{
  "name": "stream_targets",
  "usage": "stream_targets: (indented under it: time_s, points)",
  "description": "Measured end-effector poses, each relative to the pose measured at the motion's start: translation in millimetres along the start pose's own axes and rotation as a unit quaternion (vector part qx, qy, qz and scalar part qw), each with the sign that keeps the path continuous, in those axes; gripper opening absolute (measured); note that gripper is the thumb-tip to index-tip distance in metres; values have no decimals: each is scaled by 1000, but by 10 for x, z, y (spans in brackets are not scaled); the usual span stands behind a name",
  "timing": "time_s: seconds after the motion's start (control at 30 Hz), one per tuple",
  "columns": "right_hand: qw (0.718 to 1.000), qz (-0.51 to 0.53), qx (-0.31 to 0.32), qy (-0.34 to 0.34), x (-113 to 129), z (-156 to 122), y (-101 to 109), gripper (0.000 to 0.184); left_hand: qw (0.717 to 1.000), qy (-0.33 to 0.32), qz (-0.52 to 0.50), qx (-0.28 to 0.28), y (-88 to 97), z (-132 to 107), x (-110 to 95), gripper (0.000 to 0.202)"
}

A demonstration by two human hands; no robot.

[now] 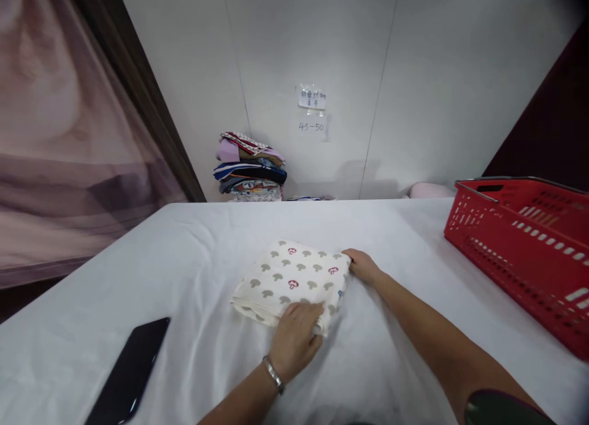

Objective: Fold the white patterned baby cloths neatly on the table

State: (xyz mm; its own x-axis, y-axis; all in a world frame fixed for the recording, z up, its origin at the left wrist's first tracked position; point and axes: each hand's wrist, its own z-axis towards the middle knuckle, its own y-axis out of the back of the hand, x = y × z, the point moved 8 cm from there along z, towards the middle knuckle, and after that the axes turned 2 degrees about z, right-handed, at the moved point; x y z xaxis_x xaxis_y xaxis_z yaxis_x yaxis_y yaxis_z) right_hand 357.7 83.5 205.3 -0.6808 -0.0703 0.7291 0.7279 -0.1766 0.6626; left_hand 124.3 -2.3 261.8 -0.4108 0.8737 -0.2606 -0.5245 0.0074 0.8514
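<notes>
A folded cream cloth (288, 275) printed with grey and red mushrooms lies on the white-covered table, slightly askew. My left hand (297, 339), with a silver bracelet at the wrist, grips its near edge close to the right corner, fingers on top and thumb by the edge. At the far right corner, my right hand (361, 265) is closed on the fabric; its fingertips are partly hidden behind the cloth.
A black phone (131, 370) lies at the near left. On the right stands a red plastic basket (519, 247). Behind the table's far edge is a stack of folded clothes (251, 167) against the wall. A pink curtain (69, 137) hangs at left.
</notes>
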Motion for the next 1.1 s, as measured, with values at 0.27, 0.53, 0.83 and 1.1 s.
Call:
stream_targets:
  time_s: [0.27, 0.53, 0.83, 1.1]
  points:
    - [993, -108, -17, 34, -31, -64, 93, 35, 997, -33, 7, 75, -263, 65, -121, 39]
    - [997, -36, -4, -62, -221, -76, 140, 45, 992, -39, 39, 116, -398, 110, -259, 34]
    - [970, -156, 18, 185, 1317, -330, -272, 50, 993, -46, 59, 92, -392, 68, -321, 24]
    - [955, -256, 67, 133, 732, -202, -820, 51, 993, -66, 18, 95, -233, -31, -368, 40]
